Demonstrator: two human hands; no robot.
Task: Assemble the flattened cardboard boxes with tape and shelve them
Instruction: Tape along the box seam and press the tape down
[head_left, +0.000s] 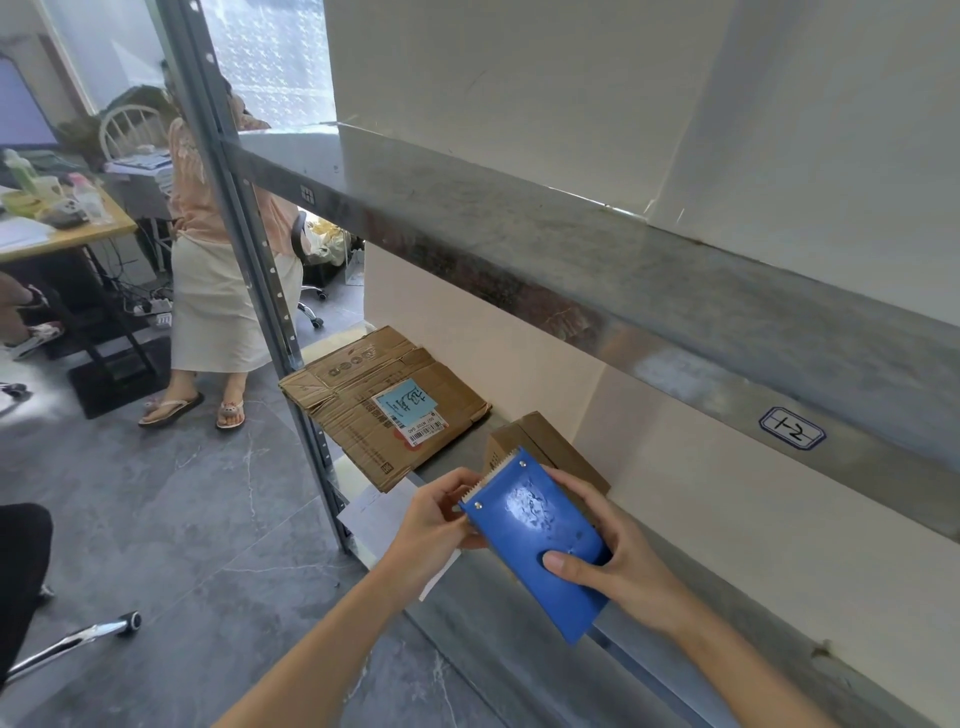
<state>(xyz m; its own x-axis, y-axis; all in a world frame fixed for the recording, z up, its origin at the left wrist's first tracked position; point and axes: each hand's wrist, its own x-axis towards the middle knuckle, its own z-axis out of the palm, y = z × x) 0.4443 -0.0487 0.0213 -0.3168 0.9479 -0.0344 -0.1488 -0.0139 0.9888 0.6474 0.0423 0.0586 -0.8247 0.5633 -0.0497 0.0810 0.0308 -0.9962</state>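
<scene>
I hold a blue tape dispenser (535, 535) with a toothed metal blade in front of the lower shelf. My right hand (618, 551) grips its body, thumb on the blue face. My left hand (436, 519) pinches at its left edge near the blade. A flattened cardboard box (363, 400) with a blue note and a barcode label lies on the lower shelf, sticking out past the post. A small assembled brown box (540, 441) stands on the shelf just behind the dispenser. The tape roll itself is hidden.
A metal shelf beam (571, 270) runs overhead with a label at its right. The upright post (249, 249) stands to the left. A person (218, 260) stands by a desk (67, 228) beyond it. White paper (379, 514) lies under my left hand. A chair leg (78, 639) is on the floor.
</scene>
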